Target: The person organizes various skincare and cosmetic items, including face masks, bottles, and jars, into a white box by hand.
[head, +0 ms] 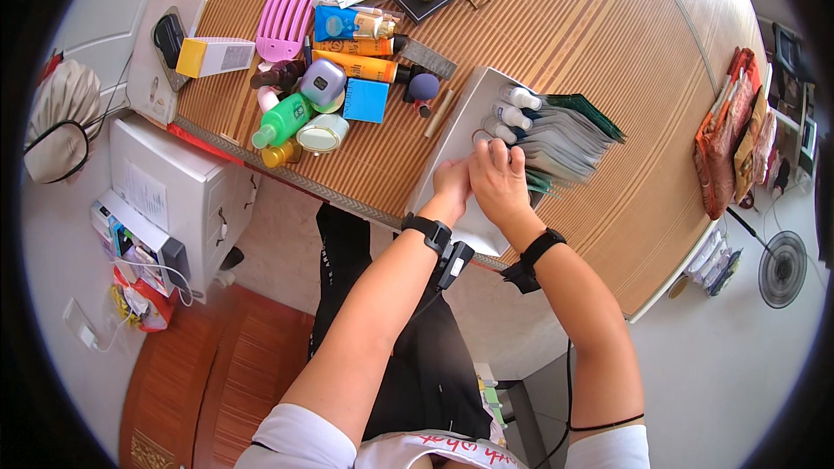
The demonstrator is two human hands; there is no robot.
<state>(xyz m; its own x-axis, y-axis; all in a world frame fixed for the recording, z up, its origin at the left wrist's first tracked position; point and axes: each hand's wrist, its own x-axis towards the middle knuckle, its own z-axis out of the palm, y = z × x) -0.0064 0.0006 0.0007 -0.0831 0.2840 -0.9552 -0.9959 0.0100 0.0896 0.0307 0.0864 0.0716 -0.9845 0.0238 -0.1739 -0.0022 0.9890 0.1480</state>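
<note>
My left hand (451, 184) and my right hand (498, 181) are together over a long white open box (470, 104) at the table's near edge. Their fingers meet near the middle of the box; whatever may be between them is hidden. Just beyond my right fingers, several small white-capped bottles (512, 115) lie in a row along the box. Beside the bottles stands a row of flat grey sachets (560, 143), fanned past the box's right side. Dark green sachets (583, 111) are at the far end, and more green edges show next to my right hand.
Left of the box lie a green bottle (285, 118), a lilac case (322, 81), orange tubes (355, 65), a blue box (365, 101) and a pink comb-like rack (285, 23). A wooden stick (440, 114) lies along the box. Folded cloth (726, 133) rests at the table's right edge.
</note>
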